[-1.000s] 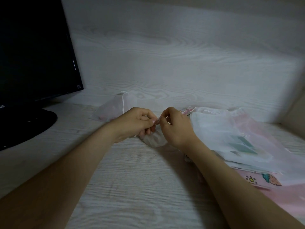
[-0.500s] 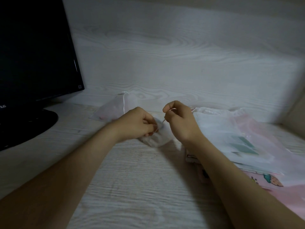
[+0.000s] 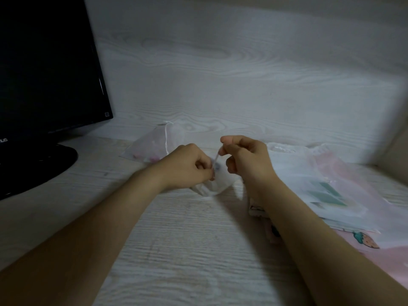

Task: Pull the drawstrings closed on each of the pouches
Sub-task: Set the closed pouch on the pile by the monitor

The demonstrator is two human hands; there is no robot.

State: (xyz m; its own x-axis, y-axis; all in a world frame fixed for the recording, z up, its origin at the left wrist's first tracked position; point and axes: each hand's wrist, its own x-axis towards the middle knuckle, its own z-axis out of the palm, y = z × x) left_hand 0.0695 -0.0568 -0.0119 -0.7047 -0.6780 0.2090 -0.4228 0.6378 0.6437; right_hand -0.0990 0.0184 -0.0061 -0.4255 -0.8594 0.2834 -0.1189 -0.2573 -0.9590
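At frame centre, the right hand [image 3: 245, 160] pinches a thin white drawstring [image 3: 216, 156] between fingertips while the left hand [image 3: 187, 167], fisted, grips the small sheer pouch [image 3: 217, 184] on the desk [image 3: 176, 250]; the fine cord could slip out or the gathered mouth snag if tugged unevenly.

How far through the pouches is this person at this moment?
Apparently done: one sheer pouch lies aside by the monitor. In hand: left hand grips a small pouch while right hand pulls its drawstring. Left: the pile of pouches at right.
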